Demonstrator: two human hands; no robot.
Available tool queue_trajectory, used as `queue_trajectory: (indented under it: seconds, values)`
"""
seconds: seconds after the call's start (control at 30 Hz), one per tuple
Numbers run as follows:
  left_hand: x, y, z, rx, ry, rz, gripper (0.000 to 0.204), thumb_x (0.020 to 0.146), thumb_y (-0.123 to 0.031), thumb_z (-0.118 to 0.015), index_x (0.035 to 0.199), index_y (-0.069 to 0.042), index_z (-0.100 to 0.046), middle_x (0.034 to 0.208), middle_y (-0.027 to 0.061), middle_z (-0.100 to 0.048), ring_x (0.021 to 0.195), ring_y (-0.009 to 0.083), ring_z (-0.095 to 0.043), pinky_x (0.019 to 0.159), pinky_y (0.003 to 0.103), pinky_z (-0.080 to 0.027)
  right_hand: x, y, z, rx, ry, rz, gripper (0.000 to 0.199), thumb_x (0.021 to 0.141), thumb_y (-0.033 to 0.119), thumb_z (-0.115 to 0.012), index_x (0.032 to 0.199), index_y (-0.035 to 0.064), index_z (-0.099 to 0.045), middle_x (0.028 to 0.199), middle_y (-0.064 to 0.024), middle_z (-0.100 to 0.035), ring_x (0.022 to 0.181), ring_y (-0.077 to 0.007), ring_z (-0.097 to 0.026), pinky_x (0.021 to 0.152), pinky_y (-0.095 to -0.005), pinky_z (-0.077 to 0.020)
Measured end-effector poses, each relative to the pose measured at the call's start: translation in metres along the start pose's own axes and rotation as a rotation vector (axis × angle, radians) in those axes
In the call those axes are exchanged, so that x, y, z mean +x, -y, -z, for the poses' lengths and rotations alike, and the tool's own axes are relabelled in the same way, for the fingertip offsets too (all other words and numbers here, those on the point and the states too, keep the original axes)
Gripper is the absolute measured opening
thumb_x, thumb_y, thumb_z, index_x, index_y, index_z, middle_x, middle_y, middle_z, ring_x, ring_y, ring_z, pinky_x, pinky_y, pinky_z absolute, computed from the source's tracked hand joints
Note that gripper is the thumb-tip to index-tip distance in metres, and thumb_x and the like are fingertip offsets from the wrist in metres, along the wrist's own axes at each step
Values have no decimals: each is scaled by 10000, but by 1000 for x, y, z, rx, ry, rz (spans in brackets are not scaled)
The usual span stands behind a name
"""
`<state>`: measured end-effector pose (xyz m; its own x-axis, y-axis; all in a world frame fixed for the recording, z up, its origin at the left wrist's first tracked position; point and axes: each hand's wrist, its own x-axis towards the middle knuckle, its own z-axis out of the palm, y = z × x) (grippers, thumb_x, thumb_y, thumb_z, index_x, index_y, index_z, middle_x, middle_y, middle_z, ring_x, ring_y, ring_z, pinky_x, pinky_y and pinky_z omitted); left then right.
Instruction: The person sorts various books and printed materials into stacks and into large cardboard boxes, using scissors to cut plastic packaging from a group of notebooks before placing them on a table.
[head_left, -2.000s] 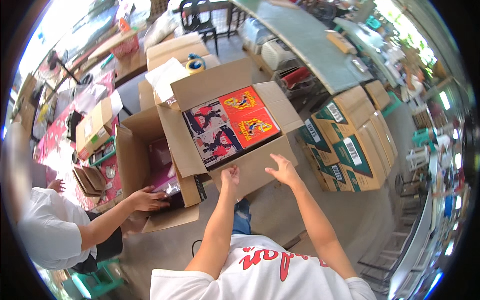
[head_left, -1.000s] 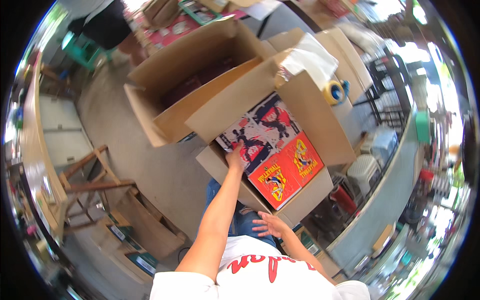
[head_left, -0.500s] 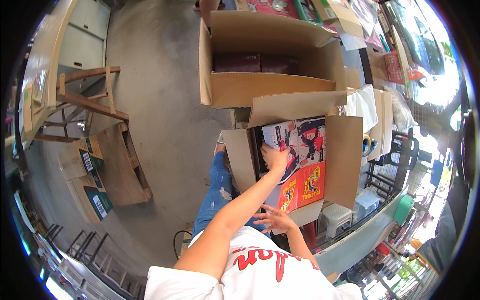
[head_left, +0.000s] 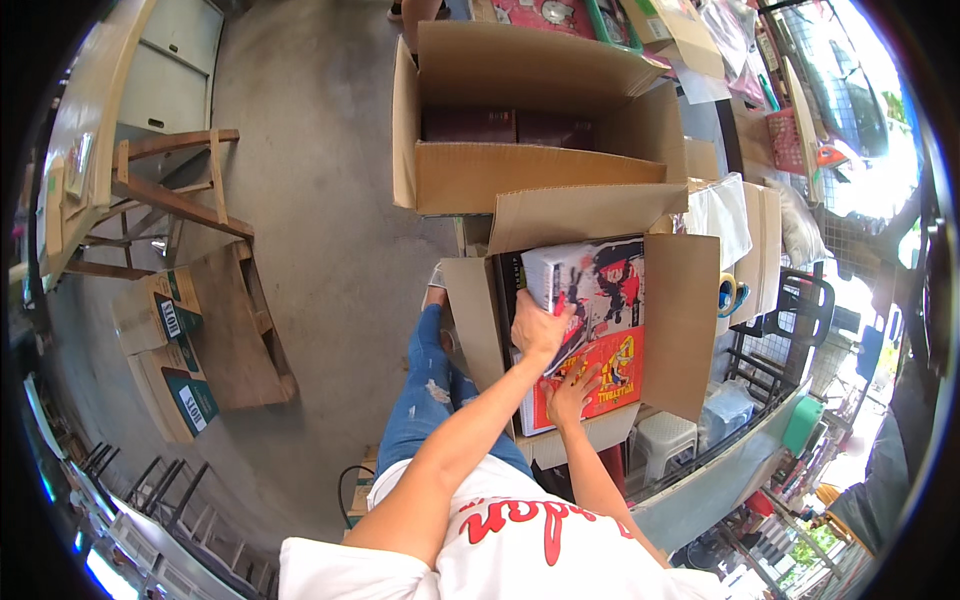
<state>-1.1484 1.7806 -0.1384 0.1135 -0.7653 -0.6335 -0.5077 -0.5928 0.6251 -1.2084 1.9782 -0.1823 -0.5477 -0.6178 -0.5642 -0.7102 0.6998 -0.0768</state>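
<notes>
An open cardboard box [head_left: 678, 330] in front of me holds stacked books with glossy covers. At its far side lie grey books [head_left: 610, 275] with red and black prints; nearer me are red-orange books [head_left: 610, 390] with yellow pictures. My left hand [head_left: 540, 325] is closed round the left edge of a grey stack, whose white page edges show and which tilts up a little. My right hand [head_left: 573, 396] lies on the red-orange covers with its fingers spread. Dark covers show along the box's left inner wall.
A larger open carton [head_left: 540, 180] with dark red boxes [head_left: 470, 126] inside stands just beyond. Blue tape [head_left: 733, 294] lies to the right, above a white stool [head_left: 662, 440]. On the left are a wooden trestle [head_left: 185, 200] and flattened cartons [head_left: 175, 370] by a wooden board.
My right hand has moved from in front of the box onto the red-orange books. The left hand keeps its hold on the grey stack, whose left edge is raised slightly more.
</notes>
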Motion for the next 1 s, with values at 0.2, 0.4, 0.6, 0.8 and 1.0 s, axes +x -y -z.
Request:
queue_trajectory:
  seconds: [0.2, 0.4, 0.6, 0.8, 1.0]
  values:
    - [-48, -27, 61, -89, 74, -409, 701, 640, -346, -828, 1159, -31, -477, 1028, 180, -617, 929, 392, -612, 779, 471, -496, 6, -24, -26, -257, -26, 68, 997, 817, 462, -660, 1486, -10, -91, 1522, -305, 80, 1357, -587, -51, 970, -708, -325]
    - [-87, -66, 129, -96, 312, -742, 708, 647, -279, -823, 1196, -15, -461, 1025, 188, -629, 946, 391, -614, 767, 434, -504, 9, -44, 6, 173, -131, 148, 944, 841, 482, -628, 1475, -24, -147, 1519, -285, -108, 1362, -499, -208, 1024, -615, -349]
    - [-84, -33, 95, -248, 871, -336, 850, 634, -344, -855, 1298, -2, -450, 1165, 161, -630, 1073, 273, -613, 933, 352, -462, -26, -57, 138, 2110, 315, 348, 918, 854, 492, -611, 1473, -21, -169, 1501, -263, -221, 1352, -435, -298, 1049, -558, -360]
    - [-76, -11, 38, 58, 813, -300, 865, 605, -506, -821, 1168, 55, -481, 1081, 230, -636, 1012, 334, -636, 917, 391, -469, -66, -41, 143, 1549, 106, -131, 748, 681, 211, -810, 1299, -12, -451, 1211, -132, -580, 1113, -244, -580, 959, -394, -476]
    - [-17, 3, -47, -360, 888, 43, 616, 935, -469, -553, 1335, -20, -418, 1257, 118, -533, 1116, 207, -510, 909, 364, -441, -101, -80, 110, 1987, -36, -164, 720, 655, 144, -805, 1284, 12, -481, 1167, -95, -606, 1041, -246, -618, 938, -403, -503]
